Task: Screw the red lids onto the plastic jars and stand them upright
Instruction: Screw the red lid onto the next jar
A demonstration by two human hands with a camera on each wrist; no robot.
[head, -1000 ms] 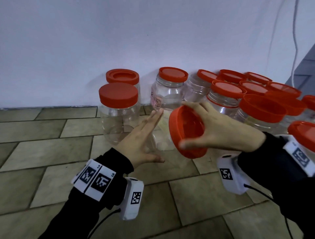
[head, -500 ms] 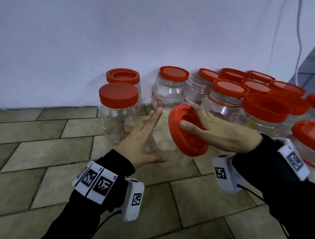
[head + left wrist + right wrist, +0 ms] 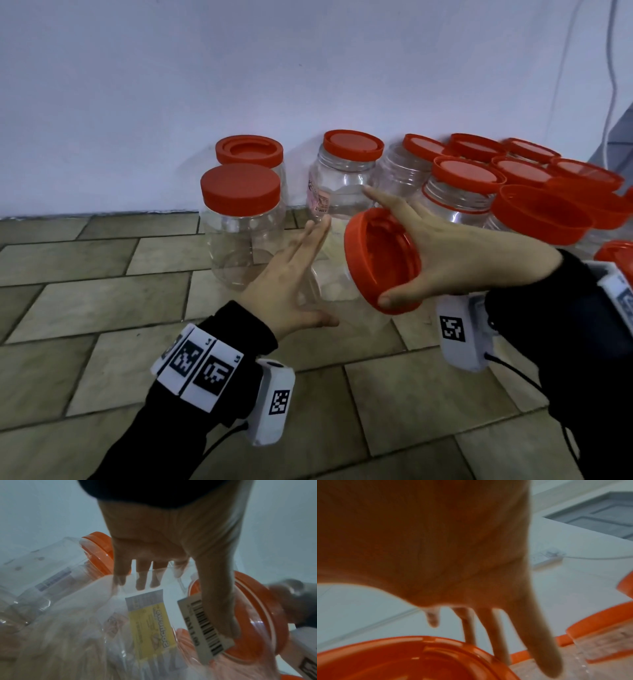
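Observation:
A clear plastic jar lies tilted on its side between my hands, just above the tiled floor. My left hand holds its body between a spread thumb and nearly straight fingers. The left wrist view shows this jar with a yellow label and a barcode sticker under my thumb. My right hand grips a red lid at the jar's mouth, thumb on the lower rim and fingers fanned over the top. That lid fills the bottom of the right wrist view, below my right hand.
Capped jars stand upright along the white wall: one in front, one behind it, another, and several packed at the right. A loose red lid rests on that group. A cable hangs at the far right.
My right hand turned on the lid at the jar's mouth; its thumb swung from the lid's face down to the lower rim. The left hand stayed on the jar.

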